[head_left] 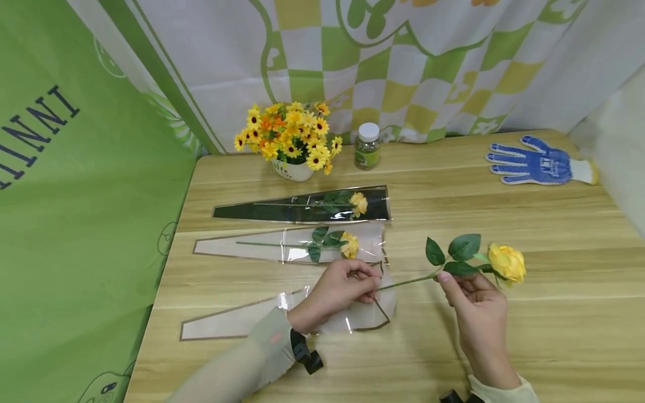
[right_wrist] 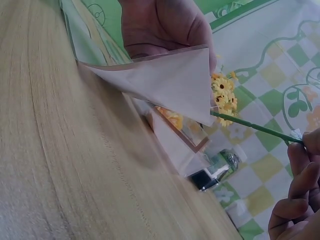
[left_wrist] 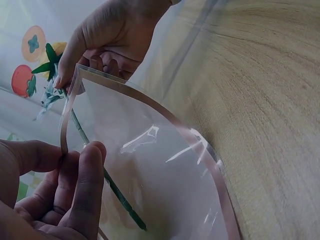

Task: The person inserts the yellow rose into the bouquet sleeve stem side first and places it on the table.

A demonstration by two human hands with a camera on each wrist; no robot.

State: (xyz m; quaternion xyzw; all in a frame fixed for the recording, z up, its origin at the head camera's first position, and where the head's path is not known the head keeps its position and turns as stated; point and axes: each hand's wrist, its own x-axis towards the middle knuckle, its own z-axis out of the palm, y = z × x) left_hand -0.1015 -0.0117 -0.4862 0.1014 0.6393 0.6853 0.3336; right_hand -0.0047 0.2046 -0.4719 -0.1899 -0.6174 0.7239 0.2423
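My right hand [head_left: 478, 310] pinches the stem of a yellow artificial rose [head_left: 506, 262] just below its green leaves. The bare lower stem [left_wrist: 120, 197] runs left into the mouth of a clear flower sleeve [left_wrist: 165, 165] with a brown edge. My left hand [head_left: 340, 291] pinches the sleeve's rim between thumb and fingers, holding the mouth apart. In the right wrist view, the sleeve's pale corner [right_wrist: 175, 85] stands raised off the table and the stem [right_wrist: 255, 125] enters beside it. The sleeve's narrow end lies flat toward the left in the head view.
Farther back lie a clear sleeve [head_left: 267, 252] and a black sleeve [head_left: 297, 211], each with a yellow rose. A pot of yellow flowers [head_left: 297, 170], a white-capped jar [head_left: 367, 151] and a blue work glove [head_left: 539, 162] sit along the wooden table's [head_left: 569, 336] back.
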